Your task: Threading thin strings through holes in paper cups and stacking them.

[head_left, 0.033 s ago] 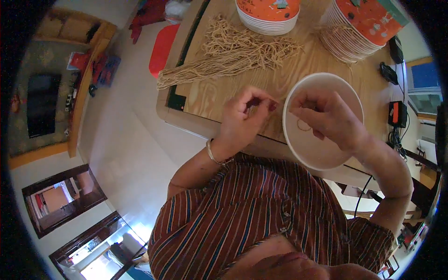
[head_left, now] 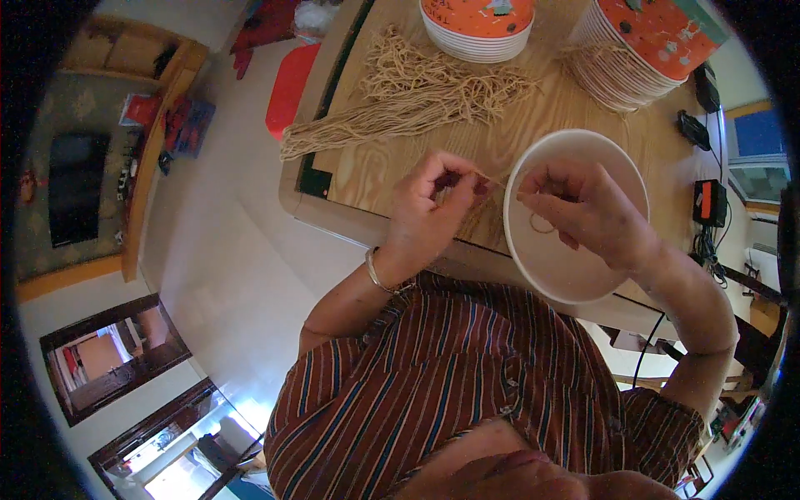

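My left hand (head_left: 427,208), with a bangle at the wrist, has thumb and fingertips pinched on a thin tan cord (head_left: 493,178). The cord stretches across to my right hand (head_left: 593,212), whose fingers are curled and pinched together over a white paper tub (head_left: 575,287). Below the right fingers a small loop of cord (head_left: 542,224) shows against the tub's inside. The tub tilts near the table's front edge, its mouth facing up. Fingers hide the exact grip on the cord.
A bundle of tan cords (head_left: 408,104) lies across the wooden table (head_left: 367,183). Behind it stands a short stack of orange-and-white paper tubs (head_left: 479,37); a taller stack (head_left: 625,71), with cord around it, is at the far right. Black adapters (head_left: 710,204) and cables sit along the right edge.
My left hand has shifted very slightly left, and the cord between the hands shows more plainly. My right hand and the tub have hardly moved.
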`<state>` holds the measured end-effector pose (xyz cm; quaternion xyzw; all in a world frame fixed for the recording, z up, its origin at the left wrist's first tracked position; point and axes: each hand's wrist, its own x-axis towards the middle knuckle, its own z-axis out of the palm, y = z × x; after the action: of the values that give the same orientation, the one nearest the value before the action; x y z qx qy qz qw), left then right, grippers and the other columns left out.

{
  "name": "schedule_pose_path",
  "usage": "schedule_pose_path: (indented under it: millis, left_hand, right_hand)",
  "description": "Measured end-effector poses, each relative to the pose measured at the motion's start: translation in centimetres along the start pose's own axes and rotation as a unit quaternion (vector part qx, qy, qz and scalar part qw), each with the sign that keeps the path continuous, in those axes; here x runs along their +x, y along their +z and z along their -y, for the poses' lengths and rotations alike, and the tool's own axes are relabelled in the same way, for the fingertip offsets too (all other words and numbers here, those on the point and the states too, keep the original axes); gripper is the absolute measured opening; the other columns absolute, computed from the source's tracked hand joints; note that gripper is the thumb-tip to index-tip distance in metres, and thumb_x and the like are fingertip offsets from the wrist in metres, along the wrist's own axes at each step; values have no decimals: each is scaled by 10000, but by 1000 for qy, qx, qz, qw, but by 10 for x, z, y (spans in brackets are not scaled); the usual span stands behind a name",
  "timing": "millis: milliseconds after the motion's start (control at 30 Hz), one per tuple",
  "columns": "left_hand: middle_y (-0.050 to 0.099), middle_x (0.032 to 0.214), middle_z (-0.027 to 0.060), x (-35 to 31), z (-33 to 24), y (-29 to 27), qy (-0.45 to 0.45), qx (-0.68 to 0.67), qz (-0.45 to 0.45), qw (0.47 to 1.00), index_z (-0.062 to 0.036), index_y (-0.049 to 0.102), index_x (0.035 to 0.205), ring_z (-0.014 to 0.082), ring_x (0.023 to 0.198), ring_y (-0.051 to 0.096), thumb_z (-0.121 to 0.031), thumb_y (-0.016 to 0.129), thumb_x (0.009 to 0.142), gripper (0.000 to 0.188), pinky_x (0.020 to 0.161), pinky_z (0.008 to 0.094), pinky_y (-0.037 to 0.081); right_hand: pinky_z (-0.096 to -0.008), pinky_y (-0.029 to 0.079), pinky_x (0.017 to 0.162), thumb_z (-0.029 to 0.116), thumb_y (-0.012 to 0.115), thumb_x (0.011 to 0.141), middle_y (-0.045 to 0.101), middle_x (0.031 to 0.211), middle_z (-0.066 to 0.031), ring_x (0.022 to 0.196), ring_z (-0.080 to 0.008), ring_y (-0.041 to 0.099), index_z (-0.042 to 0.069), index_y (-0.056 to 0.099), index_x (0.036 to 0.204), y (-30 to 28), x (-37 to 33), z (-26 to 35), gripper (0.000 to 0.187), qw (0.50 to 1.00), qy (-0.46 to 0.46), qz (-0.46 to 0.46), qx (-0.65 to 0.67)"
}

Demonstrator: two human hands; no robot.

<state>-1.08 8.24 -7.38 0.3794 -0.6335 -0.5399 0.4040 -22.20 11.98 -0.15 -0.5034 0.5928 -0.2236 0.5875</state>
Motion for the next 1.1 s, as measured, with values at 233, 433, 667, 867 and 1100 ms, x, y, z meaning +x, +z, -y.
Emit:
schedule_pose_path:
  millis: [233,433,667,867,1100]
  left_hand:
    - [658,976,84,10,-10,-17,66,-45,-43,996,-19,557,993,114,894,634,31,545,926,84,811,261,521]
    - [657,1041,104,25,-28,-12,188,-9,18,982,-18,556,1021,139,958,630,68,535,913,140,845,287,512]
    - [667,958,78,42,-47,-1,228,81,133,961,-32,565,1029,146,890,655,-4,562,924,108,802,301,533]
    - [656,965,69,59,-49,4,209,131,190,950,-40,581,1031,161,878,663,-63,549,953,87,804,298,541]
    - [653,920,57,69,-58,7,279,186,197,921,-68,598,1033,138,791,654,-69,587,929,105,710,268,539]
  right_hand:
    - [-258,447,504,170,619,918,589,693,-3,605,-68,535,20,652,961,-2,-4,-11,160,1000,-24,-1,9]
    - [-322,491,580,153,612,907,627,712,-98,616,-140,590,15,641,976,4,-5,-13,157,988,-130,-35,-73]
    - [-396,513,636,135,602,902,642,761,-187,695,-311,660,18,623,976,9,-2,-19,140,970,-208,-67,-111]
    - [-439,526,648,109,603,880,627,799,-172,738,-328,656,30,544,1155,15,-13,-17,292,878,-357,-161,-275]
    - [-385,514,617,-22,629,757,580,796,-98,693,-282,599,10,549,1131,19,-18,-12,383,780,-407,-211,-426]
